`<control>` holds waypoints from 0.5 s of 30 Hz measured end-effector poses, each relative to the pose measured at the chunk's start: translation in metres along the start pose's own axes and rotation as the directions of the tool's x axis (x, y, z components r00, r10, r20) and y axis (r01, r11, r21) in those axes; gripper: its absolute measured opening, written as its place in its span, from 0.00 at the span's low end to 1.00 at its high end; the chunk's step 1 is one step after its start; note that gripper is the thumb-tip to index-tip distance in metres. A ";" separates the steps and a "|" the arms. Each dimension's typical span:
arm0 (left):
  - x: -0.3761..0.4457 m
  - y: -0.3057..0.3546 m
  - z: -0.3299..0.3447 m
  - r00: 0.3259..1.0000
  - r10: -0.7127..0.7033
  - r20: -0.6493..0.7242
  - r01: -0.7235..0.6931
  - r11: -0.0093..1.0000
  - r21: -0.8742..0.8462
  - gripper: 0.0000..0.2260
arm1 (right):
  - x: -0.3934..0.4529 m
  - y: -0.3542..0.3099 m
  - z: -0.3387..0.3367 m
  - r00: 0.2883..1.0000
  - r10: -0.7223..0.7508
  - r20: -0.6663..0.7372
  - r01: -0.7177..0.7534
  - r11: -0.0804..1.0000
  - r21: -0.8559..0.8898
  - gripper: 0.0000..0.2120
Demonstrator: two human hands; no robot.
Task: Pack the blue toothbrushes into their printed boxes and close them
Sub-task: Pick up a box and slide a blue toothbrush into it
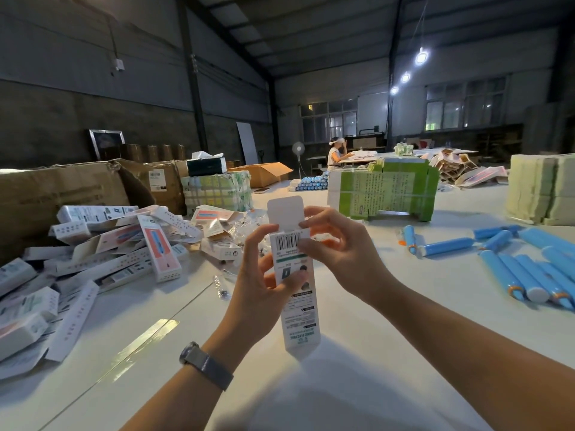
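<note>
A slim white card box (297, 293) stands upright above the tabletop (357, 377), its barcode face toward the camera and its rounded top flap raised open. Whether a toothbrush is inside cannot be seen. The left hand (264, 284) wraps the box's middle, thumb across the print, its fingers hidden behind. The right hand (339, 244) pinches the box's upper edge by the barcode; its fingertips are partly lost behind the card. Smooth blue cylindrical toothbrushes (525, 275) lie loose to the right, some cut off by the frame edge. To the left sprawls a heap of printed boxes (102, 253), flat and folded, their lettering too small to read.
</note>
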State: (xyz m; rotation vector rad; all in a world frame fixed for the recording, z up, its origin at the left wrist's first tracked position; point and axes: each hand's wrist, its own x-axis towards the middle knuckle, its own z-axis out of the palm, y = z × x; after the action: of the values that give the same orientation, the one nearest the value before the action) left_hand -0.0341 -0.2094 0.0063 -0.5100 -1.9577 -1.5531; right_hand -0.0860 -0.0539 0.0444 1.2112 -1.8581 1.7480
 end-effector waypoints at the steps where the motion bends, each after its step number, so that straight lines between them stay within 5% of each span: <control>1: 0.000 0.001 0.000 1.000 -0.005 0.000 0.005 1.000 -0.002 0.33 | 0.000 -0.001 -0.001 1.000 -0.011 -0.003 0.011 1.000 0.008 0.06; 9: -0.002 0.000 0.002 0.998 -0.054 -0.033 0.053 0.998 -0.028 0.37 | 0.004 -0.009 -0.002 0.999 -0.038 -0.027 0.037 0.999 -0.034 0.18; 15: 0.000 0.001 0.002 1.000 -0.002 -0.024 0.003 0.999 0.046 0.37 | 0.003 -0.009 -0.004 0.989 -0.129 0.068 0.143 0.948 -0.283 0.07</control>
State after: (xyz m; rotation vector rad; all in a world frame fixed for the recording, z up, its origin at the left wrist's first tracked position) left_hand -0.0338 -0.2074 0.0062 -0.4682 -1.9718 -1.5048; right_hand -0.0822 -0.0505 0.0530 1.2413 -1.9237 1.3321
